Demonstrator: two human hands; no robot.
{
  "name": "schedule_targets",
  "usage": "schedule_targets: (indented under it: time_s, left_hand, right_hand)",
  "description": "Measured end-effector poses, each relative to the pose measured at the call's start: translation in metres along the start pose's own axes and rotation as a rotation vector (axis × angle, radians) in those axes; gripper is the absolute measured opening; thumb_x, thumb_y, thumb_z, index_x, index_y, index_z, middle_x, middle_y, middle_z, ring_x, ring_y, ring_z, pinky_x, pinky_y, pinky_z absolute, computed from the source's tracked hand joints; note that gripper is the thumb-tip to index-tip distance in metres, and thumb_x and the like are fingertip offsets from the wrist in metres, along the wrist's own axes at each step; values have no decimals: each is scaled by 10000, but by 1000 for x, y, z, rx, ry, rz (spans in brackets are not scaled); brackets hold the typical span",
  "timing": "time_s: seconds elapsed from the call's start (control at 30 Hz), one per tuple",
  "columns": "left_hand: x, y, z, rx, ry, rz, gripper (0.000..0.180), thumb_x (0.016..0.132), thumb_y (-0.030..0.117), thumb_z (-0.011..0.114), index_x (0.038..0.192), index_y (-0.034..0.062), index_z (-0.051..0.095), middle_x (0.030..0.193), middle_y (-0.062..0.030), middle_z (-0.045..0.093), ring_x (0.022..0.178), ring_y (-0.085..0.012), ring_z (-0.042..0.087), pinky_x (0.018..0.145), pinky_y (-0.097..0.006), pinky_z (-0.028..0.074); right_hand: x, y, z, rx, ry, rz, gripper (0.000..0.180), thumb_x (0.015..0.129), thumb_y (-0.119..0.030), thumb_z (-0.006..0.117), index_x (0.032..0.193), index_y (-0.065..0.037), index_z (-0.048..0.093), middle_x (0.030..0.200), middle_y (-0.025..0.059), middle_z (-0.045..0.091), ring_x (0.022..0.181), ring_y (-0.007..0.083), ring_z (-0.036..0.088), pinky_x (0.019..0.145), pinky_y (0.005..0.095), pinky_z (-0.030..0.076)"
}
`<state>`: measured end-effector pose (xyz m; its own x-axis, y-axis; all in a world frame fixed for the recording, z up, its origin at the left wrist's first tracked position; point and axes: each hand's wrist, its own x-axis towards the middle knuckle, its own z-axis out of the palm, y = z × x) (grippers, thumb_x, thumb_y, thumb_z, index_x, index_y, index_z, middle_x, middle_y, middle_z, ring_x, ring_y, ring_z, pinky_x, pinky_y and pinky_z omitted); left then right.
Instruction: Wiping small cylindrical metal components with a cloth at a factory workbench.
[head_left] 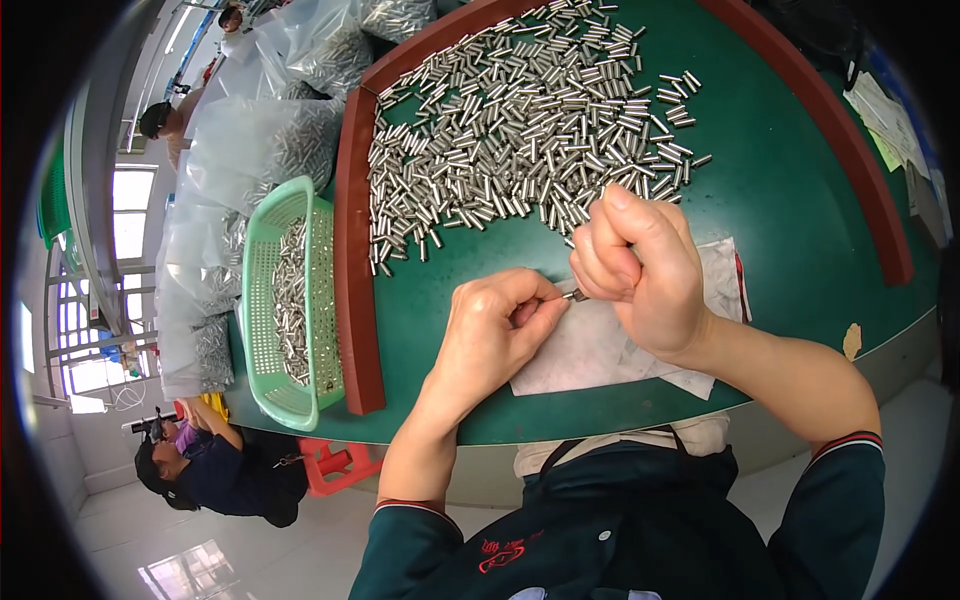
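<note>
I am seeing my left hand (495, 325) and right hand (640, 270) meeting over a grey cloth (600, 350) on the green table (790, 220). My left fingers (535, 300) are pinching together on one end of a small metal pin (577, 295), and my right fingers (600, 270) are curling tight around its other end, so the pin is sitting between both sets of fingertips, just above the cloth. Beyond my right fingers a heap of pins (520, 120) is lying inside the red-brown rim (355, 250). Well off to the left of my left fingers a green basket (265, 300) is holding more pins, with clear bags (270, 140) behind it
</note>
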<state>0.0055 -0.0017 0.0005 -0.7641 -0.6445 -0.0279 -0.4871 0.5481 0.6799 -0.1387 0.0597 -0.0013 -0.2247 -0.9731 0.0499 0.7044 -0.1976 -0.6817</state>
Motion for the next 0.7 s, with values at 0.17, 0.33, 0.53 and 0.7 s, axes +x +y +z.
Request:
schedule_targets:
  time_s: [0.17, 0.33, 0.53, 0.7]
  left_hand:
    - [0, 1, 1, -55, -2, -50, 81, 687, 27, 630, 664, -17, 566, 499, -37, 474, 439, -95, 398, 413, -243, 332]
    - [4, 4, 2, -75, 0, -48, 85, 680, 26, 621, 647, -12, 552, 464, -70, 444, 400, -146, 402, 403, -279, 339]
    - [2, -1, -5, -191, 23, -96, 81, 724, 48, 613, 701, -6, 556, 550, -12, 496, 465, -84, 418, 425, -233, 339]
    - [9, -29, -21, -1427, -123, -296, 91, 830, 125, 530, 864, 40, 526, 736, -32, 533, 517, -29, 351, 480, -164, 288]
  right_hand:
    - [-3, 5, -1, -54, -53, -29, 394, 869, -193, 362, 498, -71, 307, 466, -27, 303, 447, 49, 251, 420, 222, 216]
    - [-4, 9, 1, -180, -35, -81, 375, 867, -179, 370, 514, -63, 319, 478, -30, 309, 469, 47, 265, 428, 223, 229]
    - [1, 3, 0, -40, -55, -40, 380, 874, -184, 352, 514, -82, 284, 468, -37, 281, 433, 43, 230, 407, 217, 191]
    - [-1, 0, 2, -37, -23, 9, 425, 886, -239, 306, 483, -113, 264, 403, -20, 236, 371, 78, 164, 377, 245, 155]
